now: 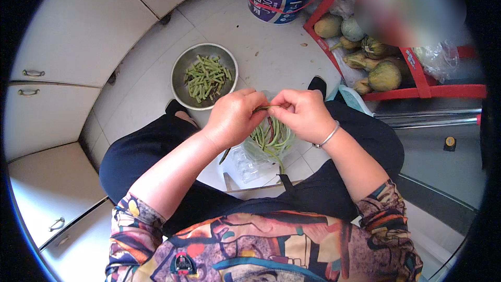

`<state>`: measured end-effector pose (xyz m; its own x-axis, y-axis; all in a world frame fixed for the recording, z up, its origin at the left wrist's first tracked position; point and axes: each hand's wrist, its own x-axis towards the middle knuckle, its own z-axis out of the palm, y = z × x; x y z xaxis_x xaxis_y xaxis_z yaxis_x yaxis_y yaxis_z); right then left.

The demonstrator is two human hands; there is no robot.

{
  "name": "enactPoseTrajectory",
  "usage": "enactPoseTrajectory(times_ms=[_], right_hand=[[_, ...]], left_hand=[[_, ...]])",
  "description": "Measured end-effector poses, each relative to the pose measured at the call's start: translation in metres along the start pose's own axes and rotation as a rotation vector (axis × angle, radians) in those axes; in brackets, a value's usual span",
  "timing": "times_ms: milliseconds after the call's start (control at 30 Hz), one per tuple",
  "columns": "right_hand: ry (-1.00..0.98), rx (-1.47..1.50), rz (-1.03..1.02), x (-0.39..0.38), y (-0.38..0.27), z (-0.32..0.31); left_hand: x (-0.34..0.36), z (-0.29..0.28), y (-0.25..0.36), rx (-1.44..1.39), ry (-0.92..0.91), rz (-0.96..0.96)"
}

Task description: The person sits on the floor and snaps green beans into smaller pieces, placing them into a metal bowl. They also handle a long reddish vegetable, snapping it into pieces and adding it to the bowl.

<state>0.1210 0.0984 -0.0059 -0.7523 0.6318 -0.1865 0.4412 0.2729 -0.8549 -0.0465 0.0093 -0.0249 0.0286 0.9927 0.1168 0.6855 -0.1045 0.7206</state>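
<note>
Between my two hands a thin long bean (269,107) is stretched, pinched at both sides. My left hand (235,116) is closed around it, and a dark bean end hangs below that palm. The thumb and forefinger of my right hand (305,115) pinch the other side; a bracelet circles that wrist. Just beneath lies a clear plastic bag holding whole long beans (269,140), partly hidden by my hands. Beyond my left hand, a round metal bowl (179,84) on the floor contains short cut bean pieces (206,77) with some dark bits.
A white bucket (279,1) with a dark label stands at the far side. At right, a red-edged crate (425,92) holds several squashes (385,75) and plastic bags. Pale cabinets (68,36) line the left. A clear plastic tray (248,166) lies between my legs.
</note>
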Motion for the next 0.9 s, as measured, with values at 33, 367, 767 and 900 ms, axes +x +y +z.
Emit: enactPoseTrajectory(times_ms=[33, 367, 767, 900], right_hand=[[0.008, 0.029, 0.013, -0.006, -0.009, -0.006], [-0.101, 0.683, 0.088, -0.017, -0.021, -0.020], [-0.044, 1.259, 0.167, -0.004, -0.034, -0.019], [0.041, 0.715, -0.048, -0.005, -0.032, 0.001]], left_hand=[[0.002, -0.003, 0.006, 0.006, 0.000, 0.029], [0.003, -0.035, 0.042, 0.080, 0.036, 0.256], [0.026, -0.063, 0.023, -1.273, 0.362, -0.476], [0.024, -0.064, 0.014, -1.456, 0.437, -0.479]])
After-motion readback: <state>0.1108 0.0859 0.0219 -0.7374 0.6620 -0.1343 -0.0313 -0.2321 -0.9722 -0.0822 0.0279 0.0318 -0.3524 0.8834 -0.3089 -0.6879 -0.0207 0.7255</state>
